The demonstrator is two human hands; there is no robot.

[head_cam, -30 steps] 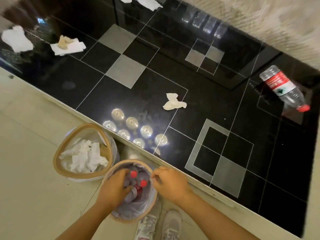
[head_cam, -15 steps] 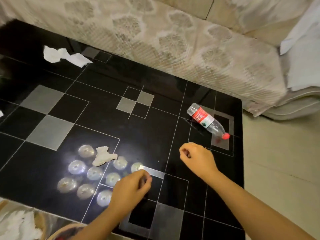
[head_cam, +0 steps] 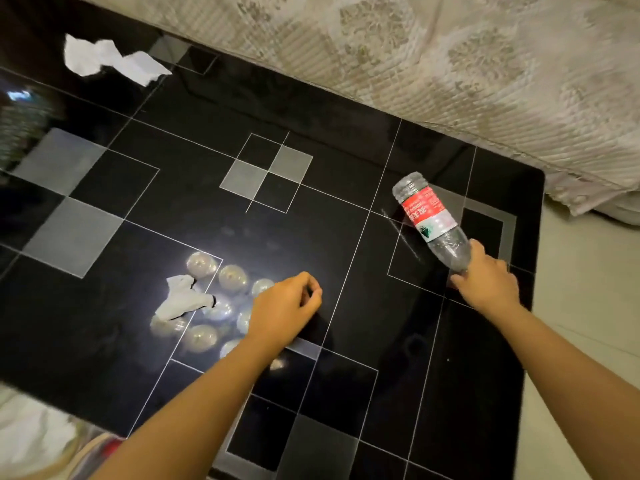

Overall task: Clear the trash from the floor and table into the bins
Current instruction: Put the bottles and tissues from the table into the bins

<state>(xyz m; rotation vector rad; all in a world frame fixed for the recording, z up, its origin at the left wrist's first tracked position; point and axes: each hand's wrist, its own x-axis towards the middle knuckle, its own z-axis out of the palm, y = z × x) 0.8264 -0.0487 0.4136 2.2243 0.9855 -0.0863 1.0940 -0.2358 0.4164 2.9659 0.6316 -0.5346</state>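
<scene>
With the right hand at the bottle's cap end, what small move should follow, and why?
Probably lift the bottle off the table: the right hand already grips its neck end, and the left hand hovers curled, holding nothing visible.

Glossy black table (head_cam: 311, 98) with two crumpled tissues (head_cam: 112, 60) (head_cam: 181, 297), bottle (head_cam: 431, 220).

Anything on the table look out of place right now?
Yes: a crumpled tissue lies mid-table, torn white paper at the far left, and the plastic bottle lies on its side, neck end gripped by the right hand.
</scene>
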